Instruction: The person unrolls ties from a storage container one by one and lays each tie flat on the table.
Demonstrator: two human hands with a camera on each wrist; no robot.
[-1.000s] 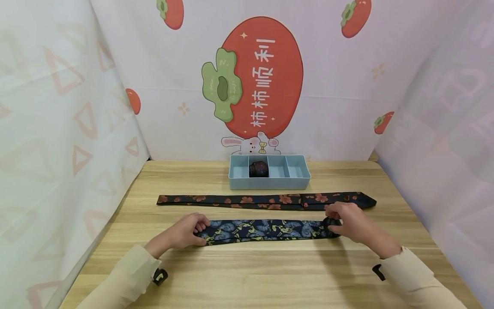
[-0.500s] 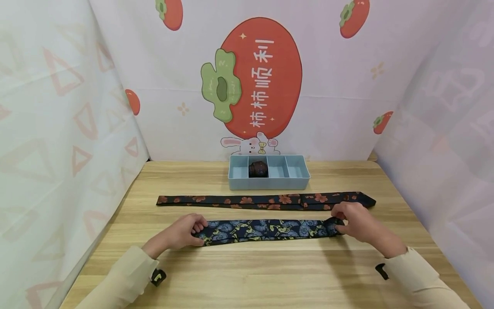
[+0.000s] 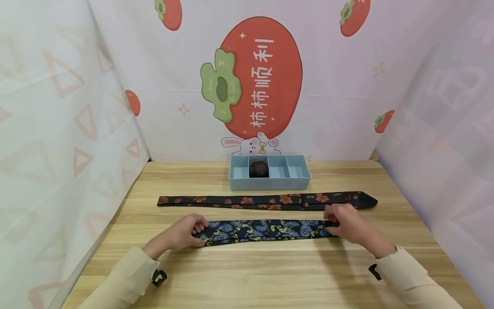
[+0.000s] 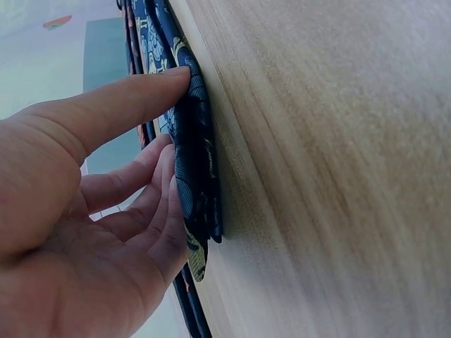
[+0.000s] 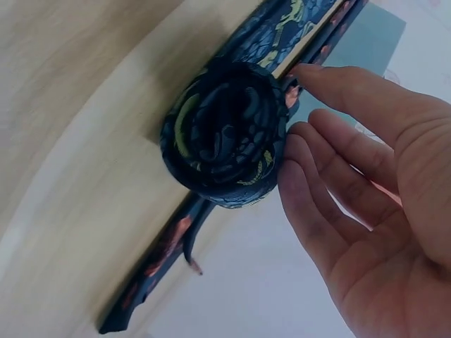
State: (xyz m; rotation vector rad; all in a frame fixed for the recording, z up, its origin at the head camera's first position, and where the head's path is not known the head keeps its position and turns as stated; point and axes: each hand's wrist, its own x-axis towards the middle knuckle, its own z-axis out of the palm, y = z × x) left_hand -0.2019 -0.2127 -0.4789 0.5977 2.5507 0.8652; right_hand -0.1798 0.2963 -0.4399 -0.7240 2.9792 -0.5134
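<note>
A dark blue tie with blue and yellow figures (image 3: 262, 229) lies across the table. Its left end is held by my left hand (image 3: 181, 231); in the left wrist view that hand (image 4: 106, 190) has its thumb on one face of the tie (image 4: 190, 134) and curled fingers at the other side. At the right end, my right hand (image 3: 349, 223) grips the rolled part between thumb and fingers. The right wrist view shows the layered roll (image 5: 225, 134) end-on, with the right hand's fingertips against its side (image 5: 366, 162).
Behind it lies a second dark tie with red flowers (image 3: 247, 200), stretched out. Farther back, a light blue box with compartments (image 3: 270, 184) holds a dark rolled item (image 3: 258, 169) in its second compartment from the left. Printed cloth (image 3: 173, 128) hangs around the table.
My right hand shifted slightly right, then back left, and its fingers now cover more of the roll. My left hand has stayed nearly in place.
</note>
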